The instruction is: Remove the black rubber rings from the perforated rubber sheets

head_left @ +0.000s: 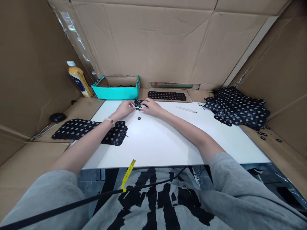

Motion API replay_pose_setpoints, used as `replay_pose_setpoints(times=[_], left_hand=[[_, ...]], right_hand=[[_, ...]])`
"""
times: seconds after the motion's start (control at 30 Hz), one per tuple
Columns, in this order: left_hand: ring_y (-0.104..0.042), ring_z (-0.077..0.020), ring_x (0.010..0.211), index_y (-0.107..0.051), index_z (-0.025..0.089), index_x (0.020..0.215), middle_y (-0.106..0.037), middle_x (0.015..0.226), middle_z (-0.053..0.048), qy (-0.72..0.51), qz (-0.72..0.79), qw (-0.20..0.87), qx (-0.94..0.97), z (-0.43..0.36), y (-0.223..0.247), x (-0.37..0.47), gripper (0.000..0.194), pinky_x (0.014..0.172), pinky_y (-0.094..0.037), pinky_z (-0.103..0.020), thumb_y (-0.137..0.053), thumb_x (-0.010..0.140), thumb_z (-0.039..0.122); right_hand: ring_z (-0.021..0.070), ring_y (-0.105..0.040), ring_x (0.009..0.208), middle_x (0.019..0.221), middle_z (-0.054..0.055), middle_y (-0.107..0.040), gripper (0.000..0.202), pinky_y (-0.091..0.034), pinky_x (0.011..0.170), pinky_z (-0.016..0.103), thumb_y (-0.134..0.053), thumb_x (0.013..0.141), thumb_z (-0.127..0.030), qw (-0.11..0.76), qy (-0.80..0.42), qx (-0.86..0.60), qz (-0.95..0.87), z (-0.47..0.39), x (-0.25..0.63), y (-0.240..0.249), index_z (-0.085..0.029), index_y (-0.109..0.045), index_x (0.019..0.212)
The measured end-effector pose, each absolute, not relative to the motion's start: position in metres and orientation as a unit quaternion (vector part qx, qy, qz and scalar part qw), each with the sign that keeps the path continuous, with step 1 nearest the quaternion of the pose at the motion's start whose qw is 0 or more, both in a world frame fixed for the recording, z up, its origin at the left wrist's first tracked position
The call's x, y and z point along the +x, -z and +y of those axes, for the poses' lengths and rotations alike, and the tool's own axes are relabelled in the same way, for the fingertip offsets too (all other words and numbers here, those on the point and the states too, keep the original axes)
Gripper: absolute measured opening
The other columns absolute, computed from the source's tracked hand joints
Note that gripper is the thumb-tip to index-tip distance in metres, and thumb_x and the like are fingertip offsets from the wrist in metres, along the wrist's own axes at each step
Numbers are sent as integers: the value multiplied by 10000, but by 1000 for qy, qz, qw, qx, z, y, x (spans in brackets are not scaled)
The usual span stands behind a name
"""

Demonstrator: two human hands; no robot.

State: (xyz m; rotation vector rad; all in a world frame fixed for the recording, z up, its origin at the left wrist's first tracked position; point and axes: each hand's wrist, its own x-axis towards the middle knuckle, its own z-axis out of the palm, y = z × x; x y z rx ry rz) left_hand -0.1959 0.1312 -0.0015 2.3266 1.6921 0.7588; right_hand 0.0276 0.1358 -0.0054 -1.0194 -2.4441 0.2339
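Note:
Several small black rings (137, 103) lie in a loose cluster at the far edge of the white board, between my two hands. My left hand (124, 109) is at the cluster's left side, its fingers bent and apart, with no object visible in them. From the right, my right hand (152, 108) reaches over the rings with thumb and fingers spread; its fingertips are close to or touching some of them, I cannot tell which. One single ring (139, 118) lies nearer to me. Below my left forearm is a stack of black sheets with pale round dots (115, 135).
A turquoise-fronted box (115, 93) with black pieces inside stands behind my left hand, beside a bottle (80, 80). A dotted black sheet (167, 95) lies at the back. A white pen-like tool (186, 109) and a dotted pile (240, 107) are right. Cardboard walls (153, 41) enclose the board.

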Motion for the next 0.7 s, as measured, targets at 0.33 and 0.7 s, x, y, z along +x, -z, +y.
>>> replay_pose_setpoints(times=[0.33,0.7], left_hand=[[-644,-232,856,-732,197,985,-736,936,-80,-194,529,56,825,128,5,-164,331,765,-449,-281,-561,702,222],[-648,-222,766,-771,216,870,-735,834,-59,-89,537,123,830,74,-53,-230,281,769,-479,-274,-631,696,386]], right_hand=[[142,-603,777,853,11,-701,170,-389,691,233,-637,821,-264,148,-163,-337,-915,101,13,-4,-194,-692,966],[206,-638,971,1091,64,-724,357,-459,890,300,-601,864,-340,248,-106,-476,-837,135,50,-39,-149,-649,1161]])
